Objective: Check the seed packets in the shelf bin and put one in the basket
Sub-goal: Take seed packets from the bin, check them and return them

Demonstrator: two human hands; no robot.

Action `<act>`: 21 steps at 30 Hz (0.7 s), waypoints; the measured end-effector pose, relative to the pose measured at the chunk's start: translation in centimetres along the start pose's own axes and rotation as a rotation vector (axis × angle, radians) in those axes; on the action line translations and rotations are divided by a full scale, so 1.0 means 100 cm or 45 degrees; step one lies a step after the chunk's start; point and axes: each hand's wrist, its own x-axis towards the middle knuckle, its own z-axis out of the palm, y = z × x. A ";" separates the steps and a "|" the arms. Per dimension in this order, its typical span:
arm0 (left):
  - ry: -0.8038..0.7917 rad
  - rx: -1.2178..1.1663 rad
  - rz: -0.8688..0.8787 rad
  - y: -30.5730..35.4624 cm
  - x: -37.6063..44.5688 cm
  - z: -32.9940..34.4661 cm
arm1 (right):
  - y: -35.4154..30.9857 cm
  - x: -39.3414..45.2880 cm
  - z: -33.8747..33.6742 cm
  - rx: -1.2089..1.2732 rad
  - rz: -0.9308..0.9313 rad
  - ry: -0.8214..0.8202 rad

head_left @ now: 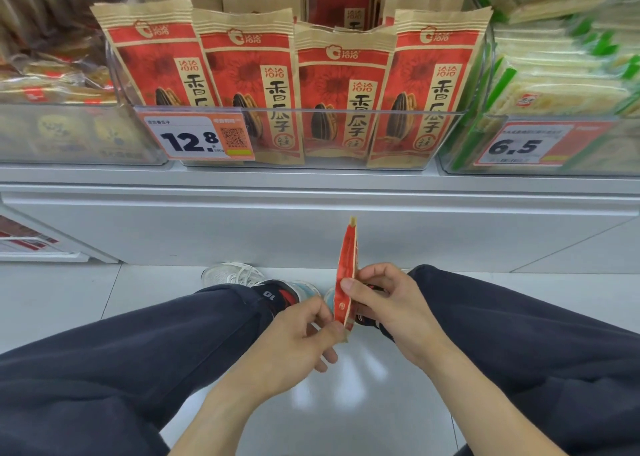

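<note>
Edgewise, the seed packet (347,275) stands pinched between left hand (294,338) and right hand (388,303)

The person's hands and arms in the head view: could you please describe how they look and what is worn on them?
Both the left hand and the right hand are bare: no gloves, rings, watch or bracelet show. The forearms are uncovered to the picture's bottom edge, so no sleeve is in view. Fingernails are short and unpainted.
</note>
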 end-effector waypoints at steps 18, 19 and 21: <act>0.106 0.082 0.140 -0.006 0.002 -0.002 | 0.000 0.007 -0.008 0.147 0.144 -0.328; 0.102 0.084 0.130 -0.007 0.002 -0.002 | 0.001 0.007 -0.008 0.146 0.144 -0.335; 0.095 0.086 0.100 -0.008 0.003 -0.002 | 0.002 0.008 -0.008 0.144 0.139 -0.339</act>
